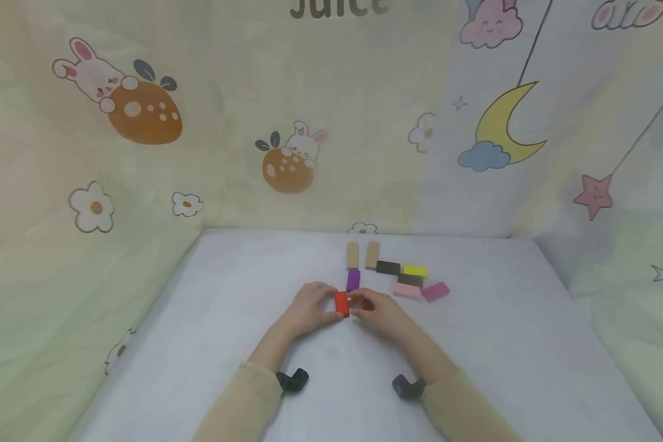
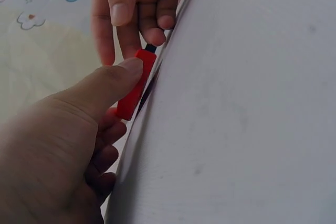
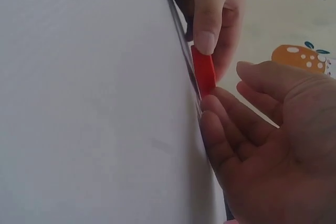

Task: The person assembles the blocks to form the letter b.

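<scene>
A small red block [image 1: 341, 304] stands out between the two hands in the head view. My left hand [image 1: 308, 310] pinches it by its ends, the thumb [image 2: 131, 66] at the near one. Close on its right side is my right hand [image 1: 382, 314], fingers loosely bent and thumb held away; in the right wrist view its fingertips [image 3: 209, 103] are right at the block's end. Just beyond the red block lies a purple block [image 1: 353, 280].
Two plain wooden blocks [image 1: 353, 255] lie behind the purple one. To the right are a black block [image 1: 388, 267], another dark block [image 1: 410, 280], a yellow block [image 1: 415, 271], a light pink block [image 1: 407, 290] and a magenta block [image 1: 436, 291]. Printed cloth [image 1: 226, 153] hangs behind the white table [image 1: 226, 276].
</scene>
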The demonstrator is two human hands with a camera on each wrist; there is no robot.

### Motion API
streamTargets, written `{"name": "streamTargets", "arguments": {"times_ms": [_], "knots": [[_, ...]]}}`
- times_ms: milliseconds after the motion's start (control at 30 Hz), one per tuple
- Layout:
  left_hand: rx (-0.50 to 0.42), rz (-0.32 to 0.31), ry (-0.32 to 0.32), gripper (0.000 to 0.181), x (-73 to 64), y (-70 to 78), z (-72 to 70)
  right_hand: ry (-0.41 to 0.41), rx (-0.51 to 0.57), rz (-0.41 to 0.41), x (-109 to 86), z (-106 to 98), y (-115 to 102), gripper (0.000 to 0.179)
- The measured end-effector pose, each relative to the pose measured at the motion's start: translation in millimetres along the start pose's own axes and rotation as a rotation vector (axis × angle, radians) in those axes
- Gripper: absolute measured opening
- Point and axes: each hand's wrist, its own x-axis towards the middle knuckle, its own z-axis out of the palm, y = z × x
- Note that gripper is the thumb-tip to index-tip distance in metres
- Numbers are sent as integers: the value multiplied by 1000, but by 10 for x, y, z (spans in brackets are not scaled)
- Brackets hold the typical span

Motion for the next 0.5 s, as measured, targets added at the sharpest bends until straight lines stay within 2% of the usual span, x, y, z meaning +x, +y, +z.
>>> {"name": "streamTargets", "arguments": {"times_ms": [267,500], "knots": [[-125,32,-82,61,-155,107,-1,-39,-27,-24,-210,-93,47,41],[-120,117,-84,61,-278,214,84,-55,-74,-21,-408,-142,75,54]]}}
